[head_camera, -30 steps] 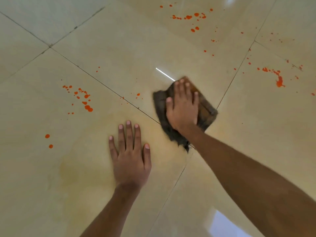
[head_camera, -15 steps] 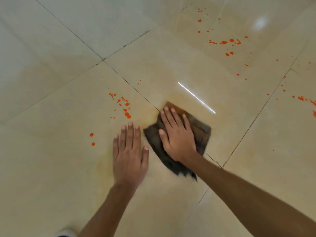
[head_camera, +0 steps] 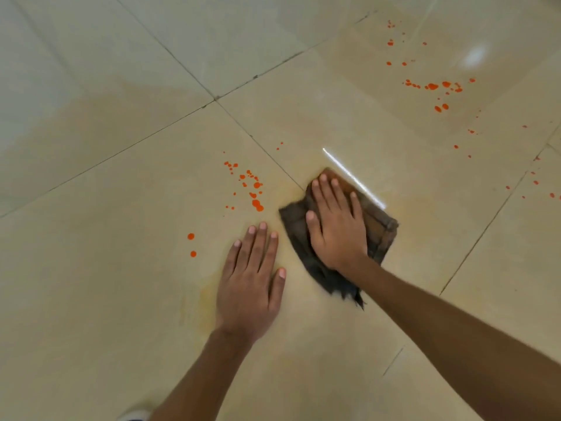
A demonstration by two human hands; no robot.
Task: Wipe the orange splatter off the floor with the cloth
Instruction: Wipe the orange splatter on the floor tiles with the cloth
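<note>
Right hand [head_camera: 335, 226]: flat, palm down on the cloth [head_camera: 379, 229], fingers spread and straight, pressing not pinching; nothing clenched in it.
Left hand [head_camera: 250, 278]: laid out flat on the bare floor tile [head_camera: 106, 284], fingers together, thumb out to the side; grasps nothing, just beside the cloth but not touching it.
Cloth: dark brown-grey rag, orange-stained along its rt edge, lying on the floor under the rt hand; frayed corner pokes out beside the wrist. Sits across a grout line [head_camera: 267, 153], near centre of view.
Near splatter [head_camera: 252, 186]: cluster of orange drops just left of the cloth, beyond the L fingertips; apart from both the rag and the hand.
Two lone drops [head_camera: 191, 244]: farther left, well apart from the L hand.
Far splatter [head_camera: 437, 89]: bigger scatter at upper rt, well apart from the cloth.
Rt-edge specks [head_camera: 535, 182]: small dots past another grout line.
Floor: glossy beige tiles; faint yellowish smear [head_camera: 206, 296] by the L wrist, bright light streak [head_camera: 353, 177] touching the cloth's far edge.
Bottom edge: white object [head_camera: 133, 416], partly cut off, can't tell what.
</note>
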